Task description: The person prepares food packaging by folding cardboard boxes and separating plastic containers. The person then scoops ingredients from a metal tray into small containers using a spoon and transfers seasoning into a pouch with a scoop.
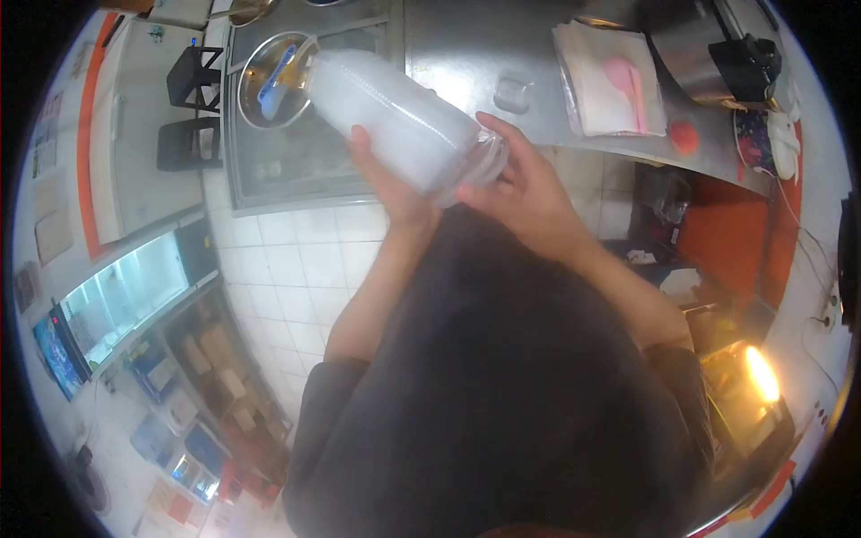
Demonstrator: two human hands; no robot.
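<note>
A long stack of clear, whitish plastic pieces in a plastic wrapper (395, 112) is held tilted above the metal counter. My left hand (395, 184) supports its lower left side, with the thumb up along it. At its right end, my right hand (520, 184) grips the gathered, crinkled wrapper between thumb and fingers. Just left of the stack's far end, a round metal bowl (254, 100) holds a blue-handled utensil (276, 81). A small clear container or lid (513, 95) rests on the counter beyond my right hand.
The steel counter (466, 54) runs across the top. On it are white sheets (583, 85) with a pink spoon (628, 85), a red round object (684, 137) and a large metal pot (695, 54). A lit glass cabinet (134, 291) stands left, a glowing lamp (762, 374) lower right.
</note>
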